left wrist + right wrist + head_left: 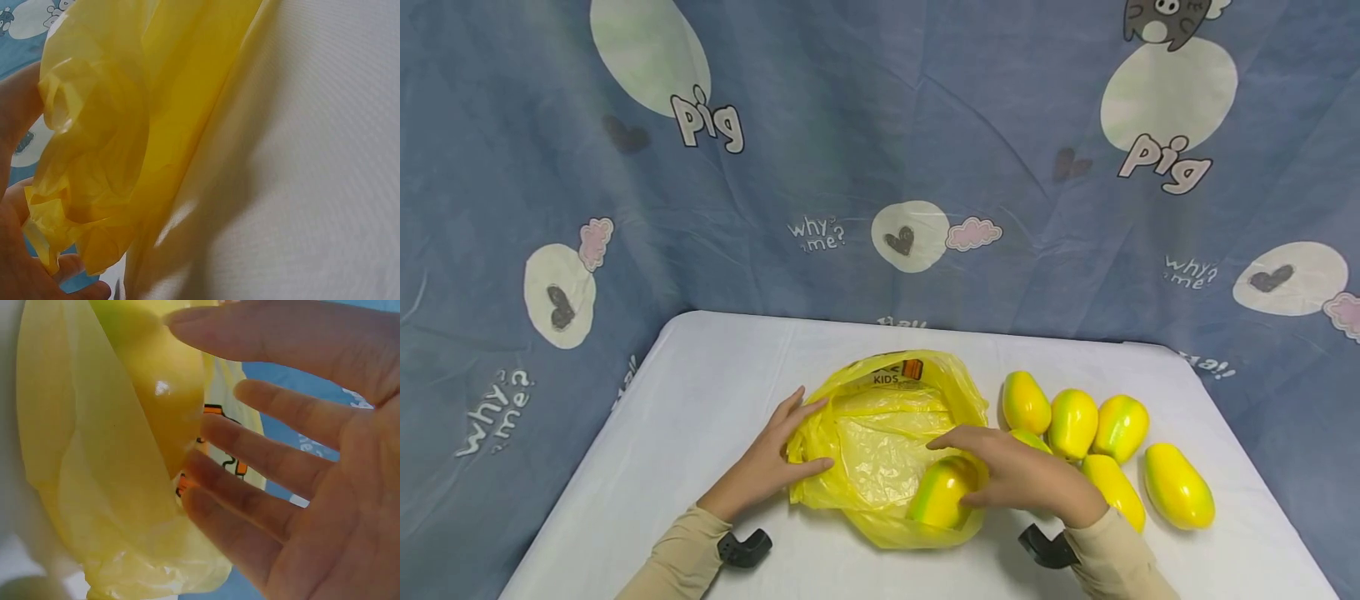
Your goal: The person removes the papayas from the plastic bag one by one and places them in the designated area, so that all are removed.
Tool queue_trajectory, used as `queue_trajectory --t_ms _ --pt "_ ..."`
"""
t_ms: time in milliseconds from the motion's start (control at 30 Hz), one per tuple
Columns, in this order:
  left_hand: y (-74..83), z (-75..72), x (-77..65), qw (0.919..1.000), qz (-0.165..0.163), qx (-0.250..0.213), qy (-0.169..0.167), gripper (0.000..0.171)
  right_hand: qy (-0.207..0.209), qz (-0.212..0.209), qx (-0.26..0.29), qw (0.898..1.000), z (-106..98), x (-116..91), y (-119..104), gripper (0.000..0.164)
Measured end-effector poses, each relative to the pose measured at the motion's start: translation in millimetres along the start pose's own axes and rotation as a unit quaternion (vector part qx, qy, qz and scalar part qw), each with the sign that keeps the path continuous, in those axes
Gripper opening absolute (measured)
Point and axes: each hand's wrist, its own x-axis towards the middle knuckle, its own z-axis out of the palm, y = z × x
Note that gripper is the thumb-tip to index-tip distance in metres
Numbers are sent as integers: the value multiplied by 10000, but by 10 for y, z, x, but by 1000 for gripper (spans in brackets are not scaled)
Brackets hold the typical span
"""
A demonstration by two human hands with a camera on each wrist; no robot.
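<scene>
A yellow plastic bag (880,454) lies on the table with its mouth spread wide. Inside its near right part sits a glossy yellow-green mango (942,493). My right hand (1011,471) is over the bag's right rim, fingers spread and thumb tip close to that mango; the right wrist view shows the fingers extended beside the mango (165,387). At the bag's left side, my left hand (775,454) rests with thumb and fingers apart. The left wrist view has the crumpled bag side (94,144) against this hand, which partly goes behind the plastic.
Several more mangoes (1072,423) lie grouped to the right of the bag, one (1180,487) a little apart at the far right. A white cloth covers the table (715,375). Behind its back edge hangs a blue printed curtain (820,150).
</scene>
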Motion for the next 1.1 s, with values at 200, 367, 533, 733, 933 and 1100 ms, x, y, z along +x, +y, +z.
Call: queue_trajectory --t_ms 200,367,533,733,933,1100 --pt "1 -2 1 10000 23 5 8 86 -285 -81 24 9996 49 103 -2 68" --pt "4 -4 1 10000 18 -10 -2 85 -377 -50 -48 9993 110 161 -25 66" --pt "7 -8 -2 10000 26 -3 3 86 -287 -115 -207 9993 159 198 -39 60" --pt "7 -6 -2 10000 7 -12 1 85 -291 -99 -187 9994 184 227 -20 57" --pt "12 -4 -1 10000 -3 25 12 85 -497 -213 56 9985 132 229 34 57" --pt "13 -3 -1 10000 -10 29 16 86 -631 -371 333 9968 119 247 68 57"
